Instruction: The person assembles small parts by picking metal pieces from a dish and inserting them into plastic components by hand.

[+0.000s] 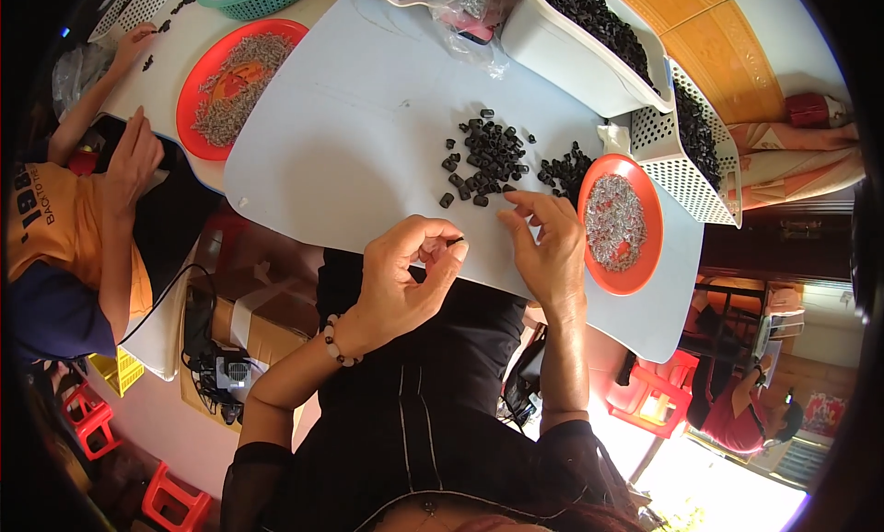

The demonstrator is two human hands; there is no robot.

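Note:
My left hand [398, 272] is raised in front of the table edge, thumb and forefinger pinched on a small black plastic piece [455, 241], mostly covered by the fingertips. To its right, my right hand [551, 256] hovers over the near edge of the table, its thumb and forefinger apart with nothing visible between them. Just beyond its fingertips lies a loose pile of black plastic parts [493, 153], some blocky, some smaller. A second heap of smaller black pieces [566, 170] sits beside it. Right of that, an orange-red plate [652, 226] holds many tiny shiny metal pieces.
At the back right stand a white bin [575, 58] and a perforated white basket [668, 155], both full of black parts. Another red plate [191, 109] and a green basket [262, 3] are at the left, where a co-worker's hands [133, 159] rest near the table.

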